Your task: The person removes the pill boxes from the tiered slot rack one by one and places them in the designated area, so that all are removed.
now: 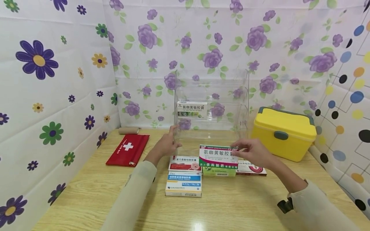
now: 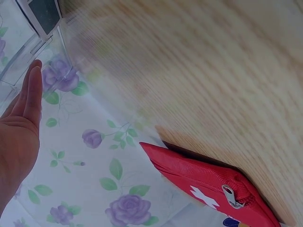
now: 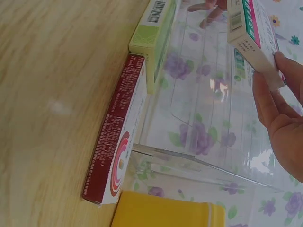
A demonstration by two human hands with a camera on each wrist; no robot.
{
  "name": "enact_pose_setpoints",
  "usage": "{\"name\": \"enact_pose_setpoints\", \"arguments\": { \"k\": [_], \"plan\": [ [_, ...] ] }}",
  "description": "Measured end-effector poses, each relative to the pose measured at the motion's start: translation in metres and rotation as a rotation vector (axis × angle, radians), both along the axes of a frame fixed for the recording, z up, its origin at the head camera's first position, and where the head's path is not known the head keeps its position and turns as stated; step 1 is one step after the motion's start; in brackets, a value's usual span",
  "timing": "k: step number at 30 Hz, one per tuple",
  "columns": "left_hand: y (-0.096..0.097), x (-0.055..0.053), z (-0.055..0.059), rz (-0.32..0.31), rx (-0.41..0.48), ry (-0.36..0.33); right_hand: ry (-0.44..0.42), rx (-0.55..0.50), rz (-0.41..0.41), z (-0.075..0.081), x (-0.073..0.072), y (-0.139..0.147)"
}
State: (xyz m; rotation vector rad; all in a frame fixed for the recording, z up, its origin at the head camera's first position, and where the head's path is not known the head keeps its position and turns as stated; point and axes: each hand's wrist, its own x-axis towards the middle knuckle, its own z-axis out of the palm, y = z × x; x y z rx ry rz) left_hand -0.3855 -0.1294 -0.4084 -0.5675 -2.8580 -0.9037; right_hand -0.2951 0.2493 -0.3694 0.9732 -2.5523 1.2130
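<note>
My right hand (image 1: pixel 255 154) pinches the right end of a white medicine box (image 1: pixel 217 156) with pink and green bands, between thumb and fingers. The box is held up in front of a clear plastic tiered rack (image 1: pixel 175 96), its printed face toward me. Beside the rack's left side is my left hand (image 1: pixel 164 146); in the left wrist view its fingers (image 2: pixel 34 94) lie straight along the clear plastic. A white medicine box (image 1: pixel 192 109) with a green strip stands at the left of one rack tier. Below the held box, a light green box (image 1: pixel 218 172) is partly covered.
In front of the rack lie a red-and-white box (image 1: pixel 185 166), a blue-and-white box (image 1: pixel 183 185) and a dark red-edged box (image 1: pixel 251 167). A red first aid pouch (image 1: pixel 127 150) and a brown roll (image 1: pixel 128 130) lie left. A yellow case (image 1: pixel 283 133) stands right.
</note>
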Motion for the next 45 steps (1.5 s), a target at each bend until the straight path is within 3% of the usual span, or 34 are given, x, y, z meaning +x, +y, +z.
{"name": "enact_pose_setpoints", "arguments": {
  "k": [16, 23, 30, 33, 38, 45],
  "plan": [
    [0.001, -0.001, 0.0, 0.019, -0.013, -0.02, -0.107, 0.19, 0.066, -0.017, 0.008, 0.01],
    [0.002, -0.001, 0.0, 0.017, -0.012, -0.016, -0.234, 0.188, 0.108, -0.022, 0.01, 0.014],
    [0.002, -0.003, -0.003, 0.019, 0.0, -0.004, -0.232, 0.203, 0.193, -0.033, 0.009, 0.014],
    [0.001, -0.003, -0.005, 0.02, 0.004, 0.0, -0.268, 0.209, 0.222, -0.038, 0.007, 0.013],
    [0.001, -0.003, -0.007, 0.011, 0.008, 0.002, -0.401, 0.2, 0.212, -0.038, 0.009, 0.01],
    [0.001, -0.003, -0.005, 0.019, -0.004, -0.001, -0.459, 0.224, 0.195, -0.036, 0.01, 0.008]
  ]
}}
